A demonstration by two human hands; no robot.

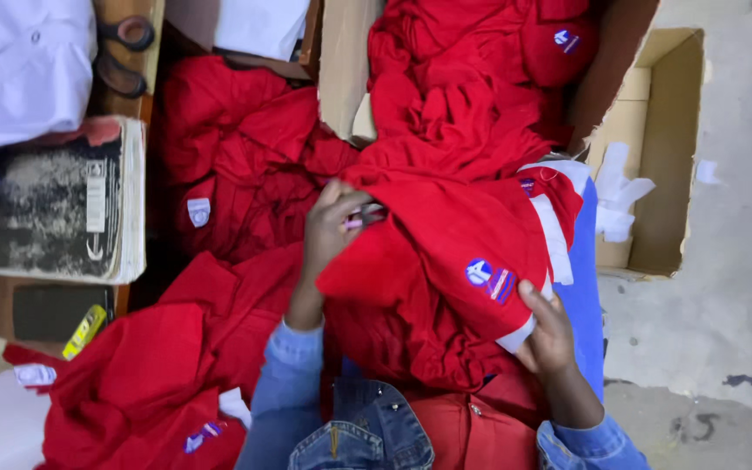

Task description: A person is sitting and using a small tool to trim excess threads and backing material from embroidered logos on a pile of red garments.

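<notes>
While our denim sleeves (282, 392) frame the nearest edge of the view, our right hand (547, 332) grasps the lower right edge of a red shirt (454, 244), thumb on top beside its round blue-and-white badge (487, 277). Just beyond, at centre, our left hand (331, 228) is clenched around a small pink tool (360, 219), its tip touching the shirt's fabric; we cannot tell what kind of tool it is. More red garments (141, 383) lie heaped near left, with a yellow marker (84, 331) beside them. Farther left sits a worn book (58, 204), then black scissors (124, 54) at the far left. Farther right, an open cardboard box (668, 139) holds another pile of red clothes (463, 78).
</notes>
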